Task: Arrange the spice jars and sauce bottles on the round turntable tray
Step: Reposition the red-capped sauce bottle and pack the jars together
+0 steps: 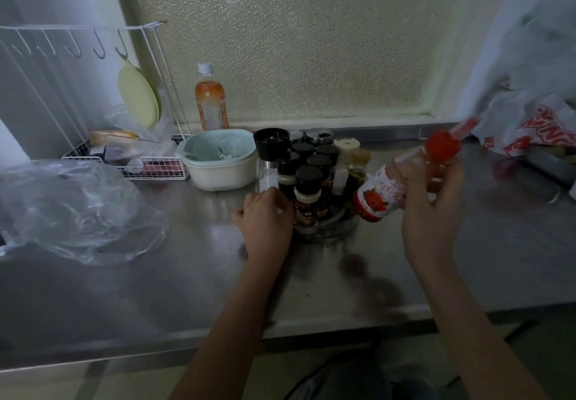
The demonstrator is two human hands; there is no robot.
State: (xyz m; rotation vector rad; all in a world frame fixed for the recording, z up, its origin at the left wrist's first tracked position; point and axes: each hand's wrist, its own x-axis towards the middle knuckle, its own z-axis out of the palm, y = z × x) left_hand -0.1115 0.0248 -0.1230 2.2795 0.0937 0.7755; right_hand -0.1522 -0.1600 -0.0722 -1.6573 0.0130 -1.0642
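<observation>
**Ketchup bottle held tilted beside a crowded turntable**

The brushed stainless-steel counter (311, 281) fills the lower half of the frame. At its centre sits the clear round turntable tray (327, 231), already packed with black-capped spice jars (308, 194) and a tall black-topped grinder (270, 156). The right hand (431, 209) is clamped around a tilted, red-capped squeeze bottle with a tomato label (389, 191), held in the air just right of the tray, nozzle pointing toward the upper right. The left hand (265, 222) rests at the tray's near-left rim, fingers curled; whether it grips the rim or a jar is hard to tell in the dim light.

The bottle looks like soft plastic, light, and liable to dent if squeezed, so a hold around the stiffer shoulder below the cap seems best. The jars look rigid, smooth, and easily toppled by a nudge.
</observation>
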